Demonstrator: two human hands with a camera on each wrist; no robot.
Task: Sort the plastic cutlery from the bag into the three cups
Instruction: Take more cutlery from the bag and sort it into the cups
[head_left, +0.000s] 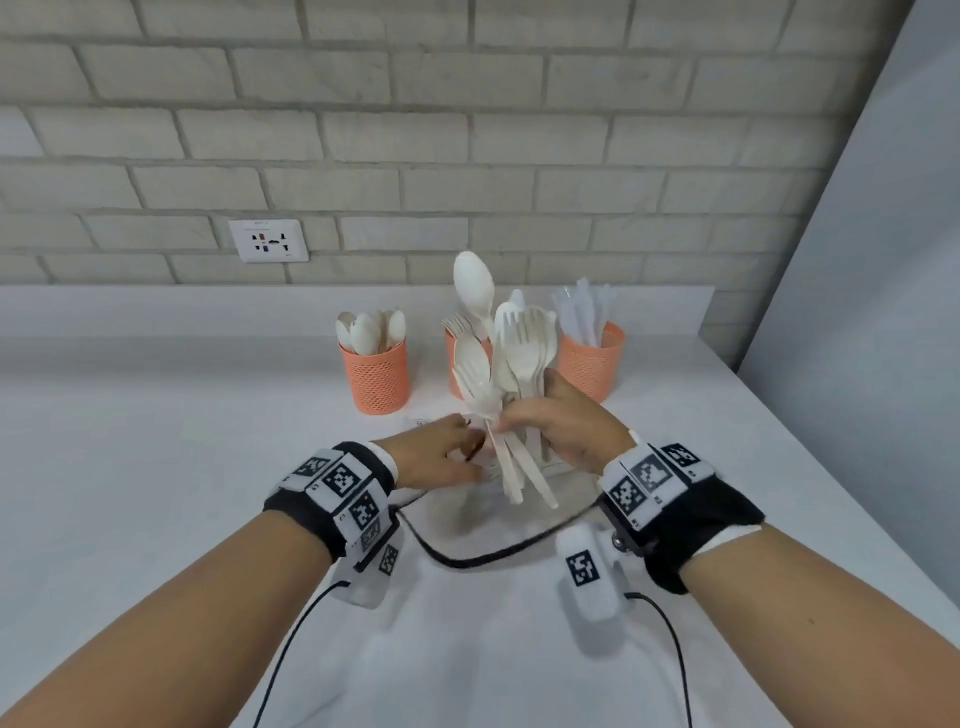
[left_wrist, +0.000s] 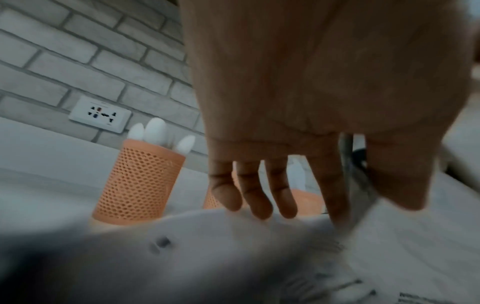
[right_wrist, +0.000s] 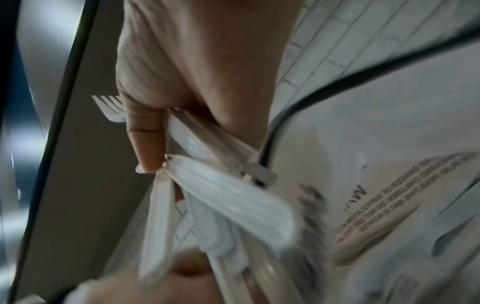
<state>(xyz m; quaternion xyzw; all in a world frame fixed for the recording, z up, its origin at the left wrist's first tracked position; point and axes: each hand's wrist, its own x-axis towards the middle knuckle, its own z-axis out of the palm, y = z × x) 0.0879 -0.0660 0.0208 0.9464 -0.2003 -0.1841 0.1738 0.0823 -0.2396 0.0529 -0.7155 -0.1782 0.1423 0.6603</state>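
While the right hand (head_left: 566, 421) gripped a bunch of white plastic spoons and forks (head_left: 501, 364) upright above the clear plastic bag (head_left: 519, 525) on the white table (head_left: 156, 441), the left hand (head_left: 436, 457) reached toward the handles, fingers loosely extended. Three orange mesh cups (head_left: 375, 376) stood just behind, holding sorted cutlery.

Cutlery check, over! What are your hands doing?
Right hand grips a mixed bunch of spoons and forks above the bag. Left hand open, fingers at the handles. Three cups part filled. Nothing in the way.

Black wristbands (head_left: 322, 512) carry white checker-marked blocks (head_left: 652, 478) and cables (head_left: 291, 649).
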